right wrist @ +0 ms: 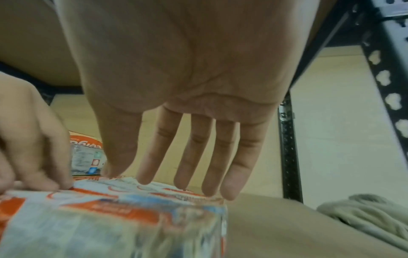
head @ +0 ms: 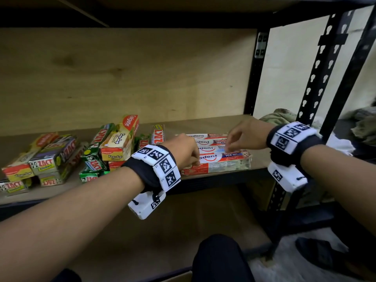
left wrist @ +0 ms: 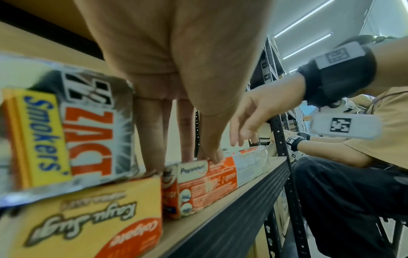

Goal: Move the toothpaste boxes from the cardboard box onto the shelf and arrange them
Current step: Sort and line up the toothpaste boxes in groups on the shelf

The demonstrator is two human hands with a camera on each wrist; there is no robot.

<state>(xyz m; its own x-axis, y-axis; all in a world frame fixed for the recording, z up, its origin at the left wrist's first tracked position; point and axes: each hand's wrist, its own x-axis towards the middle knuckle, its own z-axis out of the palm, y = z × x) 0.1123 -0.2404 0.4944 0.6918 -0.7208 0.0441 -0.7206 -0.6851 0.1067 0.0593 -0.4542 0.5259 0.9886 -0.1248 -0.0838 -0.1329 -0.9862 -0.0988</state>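
Observation:
A plastic-wrapped pack of red-and-white Pepsodent toothpaste boxes (head: 221, 157) lies flat on the wooden shelf (head: 203, 125), near its front edge. My left hand (head: 195, 159) is at the pack's left end. In the left wrist view its straight fingers (left wrist: 187, 139) point down and touch the top of the pack (left wrist: 207, 181). My right hand (head: 228, 146) hovers over the middle of the pack. Seen from the right wrist, its fingers (right wrist: 189, 157) hang straight and spread, their tips at the pack's top (right wrist: 123, 206). Neither hand grips anything.
Loose Zact boxes (head: 50, 157) and yellow Colgate boxes (head: 120, 139) lie jumbled on the shelf's left half. A black perforated upright (head: 317, 94) stands to the right, with crumpled cloth (head: 280, 117) behind it. My knee (head: 219, 259) is below the shelf.

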